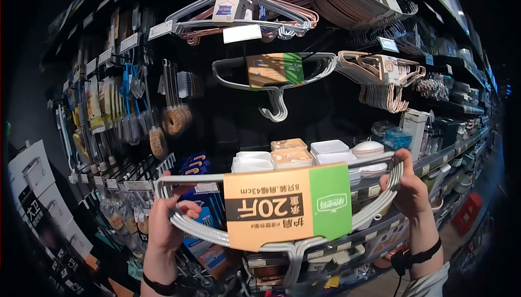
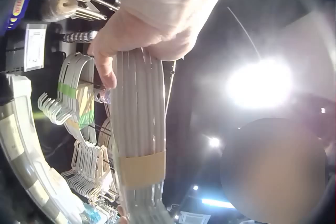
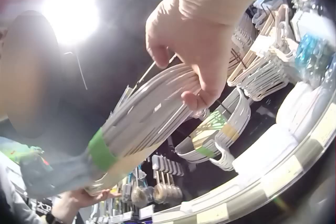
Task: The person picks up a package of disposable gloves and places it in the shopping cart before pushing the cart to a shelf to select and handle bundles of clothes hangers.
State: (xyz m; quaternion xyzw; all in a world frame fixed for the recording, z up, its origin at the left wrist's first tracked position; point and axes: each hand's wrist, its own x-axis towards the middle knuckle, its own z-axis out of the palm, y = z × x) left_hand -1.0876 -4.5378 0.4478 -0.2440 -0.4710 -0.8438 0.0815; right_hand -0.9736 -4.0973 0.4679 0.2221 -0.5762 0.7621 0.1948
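Observation:
A bundle of grey hangers [image 1: 206,233] is held up in front of the shelves, hooks pointing down. Round its middle goes an orange and green cardboard sleeve [image 1: 266,205] with upside-down print. My left hand [image 1: 164,226] grips the bundle's left end, fingers curling round the rods. At the other end my right hand [image 1: 412,193] holds the curved corner. In the left wrist view the left hand [image 2: 157,19] wraps over the stacked rods [image 2: 139,108]. The right wrist view has the right hand [image 3: 202,48] with thumb and fingers about the bundle [image 3: 152,108].
Behind the bundle hangs a similar hanger pack [image 1: 277,70] on the rack. Beige hangers [image 1: 385,74] hang to its right, and more hangers [image 1: 244,12] above. Brushes [image 1: 176,118] hang at left. White and orange boxes [image 1: 293,156] stand on the shelf just beyond the bundle.

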